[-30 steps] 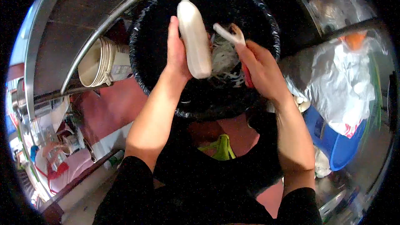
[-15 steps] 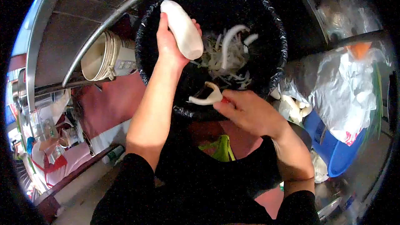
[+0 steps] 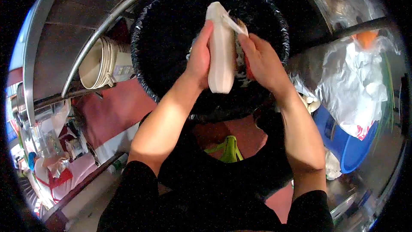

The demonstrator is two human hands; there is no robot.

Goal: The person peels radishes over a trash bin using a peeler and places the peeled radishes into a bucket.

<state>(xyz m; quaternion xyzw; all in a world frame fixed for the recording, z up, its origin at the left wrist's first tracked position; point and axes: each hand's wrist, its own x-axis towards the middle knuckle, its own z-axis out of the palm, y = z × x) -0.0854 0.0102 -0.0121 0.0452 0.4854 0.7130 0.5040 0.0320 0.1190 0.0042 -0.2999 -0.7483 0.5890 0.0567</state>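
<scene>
The left hand (image 3: 199,58) held a long, thick, white root vegetable (image 3: 221,60) along its 9 o'clock side, thumb laid lengthwise. The vegetable hung above a round bin lined with black plastic (image 3: 281,21), its blunt end towards 6 o'clock. The right hand (image 3: 264,62) was closed around a peeler with a pale, forked head (image 3: 235,25) and a red handle, the head meeting the vegetable near its upper end, at 1 o'clock.

The side facing the camera was pale from end to end, with long flat facets, so that face looked largely stripped. The underside was hidden; whether skin remained there could not be told. Blurred pale scraps showed in the bin, just beyond the right hand's fingers. At 3 o'clock, more pale, rounded pieces (image 3: 311,103) lay beside the blue plastic tub (image 3: 358,146), too small to judge whether bare or unpeeled.

A crumpled, translucent plastic bag (image 3: 352,86) lay above the tub. At 10 o'clock, nested off-white plastic buckets (image 3: 96,66) lay tipped on their side beneath a curved metal rail (image 3: 98,30). The floor (image 3: 111,111) was dull red, with a bright green object (image 3: 231,150) at 5 o'clock. Another person (image 3: 64,176) was at 8 o'clock.
</scene>
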